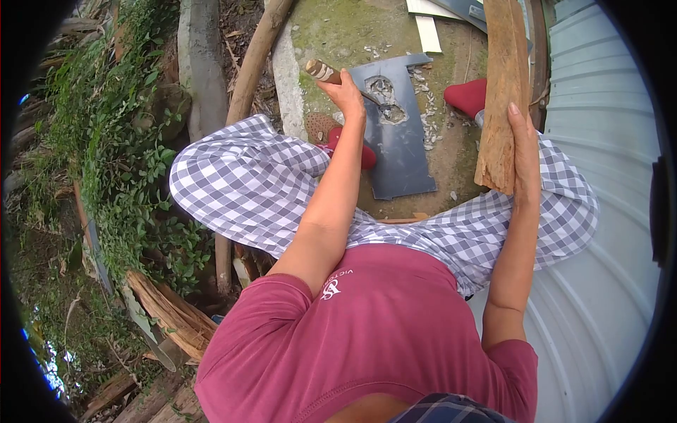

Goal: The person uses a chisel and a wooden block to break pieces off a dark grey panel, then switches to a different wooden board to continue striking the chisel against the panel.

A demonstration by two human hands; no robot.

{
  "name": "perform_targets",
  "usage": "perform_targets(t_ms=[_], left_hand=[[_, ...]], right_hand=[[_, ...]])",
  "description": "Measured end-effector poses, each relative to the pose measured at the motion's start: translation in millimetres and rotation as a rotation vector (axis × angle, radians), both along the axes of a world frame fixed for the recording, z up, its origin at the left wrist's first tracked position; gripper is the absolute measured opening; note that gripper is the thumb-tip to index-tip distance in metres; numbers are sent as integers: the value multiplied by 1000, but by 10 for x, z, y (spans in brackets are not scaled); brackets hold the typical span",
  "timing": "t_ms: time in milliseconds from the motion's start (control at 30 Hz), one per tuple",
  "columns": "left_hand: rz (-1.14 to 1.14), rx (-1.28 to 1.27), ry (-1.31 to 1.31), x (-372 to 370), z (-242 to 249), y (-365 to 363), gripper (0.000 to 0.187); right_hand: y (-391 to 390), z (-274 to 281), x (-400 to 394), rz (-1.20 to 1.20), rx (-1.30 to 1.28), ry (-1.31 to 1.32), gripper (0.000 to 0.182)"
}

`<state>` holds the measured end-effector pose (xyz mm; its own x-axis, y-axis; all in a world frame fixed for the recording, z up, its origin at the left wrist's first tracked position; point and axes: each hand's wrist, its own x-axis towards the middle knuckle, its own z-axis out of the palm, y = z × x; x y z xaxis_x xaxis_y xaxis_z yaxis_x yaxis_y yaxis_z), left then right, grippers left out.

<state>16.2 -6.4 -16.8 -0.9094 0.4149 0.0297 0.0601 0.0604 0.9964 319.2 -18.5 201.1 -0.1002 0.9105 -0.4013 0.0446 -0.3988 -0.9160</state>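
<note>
My left hand (345, 95) is wrapped round the wooden handle of a chisel (322, 70). Its thin dark shaft points down to the right, toward a flat dark grey panel (403, 166) on the ground. Two rough, ragged hollows (384, 99) are broken into the panel, and the tool's tip is at or near them. On the other side, my right hand (523, 141) grips a long, weathered piece of wood (502, 92) by its near end, thumb along its edge. The wood stands above my right thigh, its far end running out of view.
Pale chips (427, 106) lie scattered beside the panel. My red-shod feet (465, 97) flank it. White and grey strips (428, 34) lie beyond. A corrugated metal sheet (599, 92) rises at right; a wooden pole (254, 67) and leafy plants (134, 176) are at left.
</note>
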Motion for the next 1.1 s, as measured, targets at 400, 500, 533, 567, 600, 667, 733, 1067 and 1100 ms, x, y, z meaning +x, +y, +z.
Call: perform_targets(t_ms=[400, 500, 533, 567, 600, 667, 733, 1067, 1100], left_hand=[[-16, -83, 83, 207, 349, -41, 63], [-75, -71, 121, 233, 322, -29, 61], [-111, -53, 152, 244, 306, -22, 59], [-110, -45, 146, 267, 293, -18, 59], [-147, -34, 102, 295, 315, -12, 57], [-173, -12, 56, 322, 357, -14, 54], [-200, -95, 65, 361, 404, -21, 52], [-55, -20, 24, 638, 337, -9, 44], [-45, -12, 40, 638, 321, 3, 44]], right_hand=[[24, -85, 11, 35, 20, -54, 63], [-10, -46, -42, 67, 15, -112, 63], [-27, -44, -58, 67, 19, -117, 63], [-42, -53, -75, 133, 40, -202, 63], [-45, -38, -103, 198, 65, -289, 63], [-75, 21, -207, 219, 90, -269, 63], [-52, 94, -350, 334, 132, -253, 63], [346, 1298, -1280, 515, 553, -268, 63], [378, 1133, -1352, 545, 585, -280, 73]])
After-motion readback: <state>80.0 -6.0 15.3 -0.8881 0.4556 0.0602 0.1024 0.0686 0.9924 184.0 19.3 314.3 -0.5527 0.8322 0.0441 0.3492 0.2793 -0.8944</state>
